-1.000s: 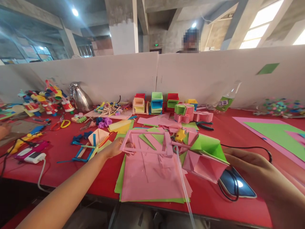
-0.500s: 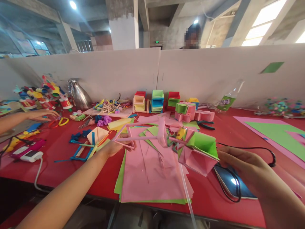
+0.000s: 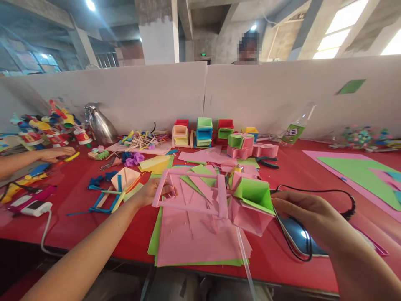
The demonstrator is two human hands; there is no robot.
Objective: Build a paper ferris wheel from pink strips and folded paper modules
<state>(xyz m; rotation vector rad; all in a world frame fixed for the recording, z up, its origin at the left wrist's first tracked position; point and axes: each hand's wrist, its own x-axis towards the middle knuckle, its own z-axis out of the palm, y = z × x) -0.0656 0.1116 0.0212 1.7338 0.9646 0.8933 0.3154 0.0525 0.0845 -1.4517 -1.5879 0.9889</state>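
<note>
My left hand (image 3: 153, 192) is closed on the left end of a pink paper frame (image 3: 188, 211), built of thin rolled bars. At the frame's right end sits a cluster of pink and green folded paper boxes (image 3: 252, 219); whether the two are joined I cannot make out. The fingers of my right hand (image 3: 297, 209) pinch the right edge of a green-lined box in that cluster. Both pieces are held above a stack of pink and green paper sheets (image 3: 200, 246). Behind my right hand lies a phone (image 3: 302, 236) with a black cord.
A smaller blue stick frame (image 3: 105, 205) lies left of my left hand. Several coloured paper boxes (image 3: 204, 133) stand along the white partition, near black-handled pliers (image 3: 267, 162). At the left, a co-worker's hand (image 3: 58, 154) is by yellow-handled scissors (image 3: 72, 156). A steel jug (image 3: 99, 125) stands behind.
The pink frame has turned, so its open rectangle now faces me more. The boxes and my right hand have shifted slightly left. The co-worker's hand has reached the scissors.
</note>
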